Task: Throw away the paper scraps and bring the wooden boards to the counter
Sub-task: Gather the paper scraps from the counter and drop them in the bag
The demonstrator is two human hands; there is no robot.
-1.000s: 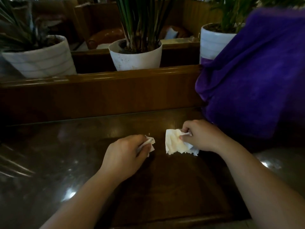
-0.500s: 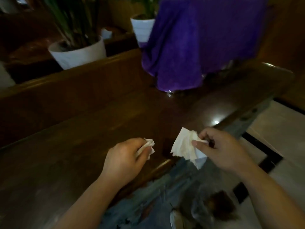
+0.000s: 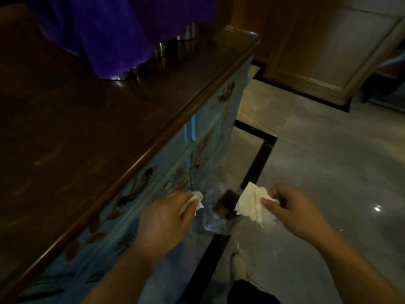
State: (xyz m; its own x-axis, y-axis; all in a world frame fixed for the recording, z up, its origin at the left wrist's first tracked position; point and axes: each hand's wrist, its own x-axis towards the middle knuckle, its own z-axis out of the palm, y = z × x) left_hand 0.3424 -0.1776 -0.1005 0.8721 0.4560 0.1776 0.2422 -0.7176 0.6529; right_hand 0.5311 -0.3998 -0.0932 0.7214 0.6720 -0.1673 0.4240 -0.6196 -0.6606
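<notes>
Below me, my left hand (image 3: pixel 163 218) pinches a small paper scrap (image 3: pixel 196 199) and my right hand (image 3: pixel 291 210) grips a larger crumpled scrap (image 3: pixel 251 205), both held over the tiled floor (image 3: pixel 328 161) beside the dark wooden surface (image 3: pixel 87 119). Between them sits what looks like a clear-lined bin (image 3: pixel 219 212), too dim to confirm.

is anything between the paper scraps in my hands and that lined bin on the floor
Nothing visible. The left hand and right hand each pinch a paper scrap above the plastic-lined bin, whose mouth looks open between them. The cabinet stands beside it, not across.
</notes>
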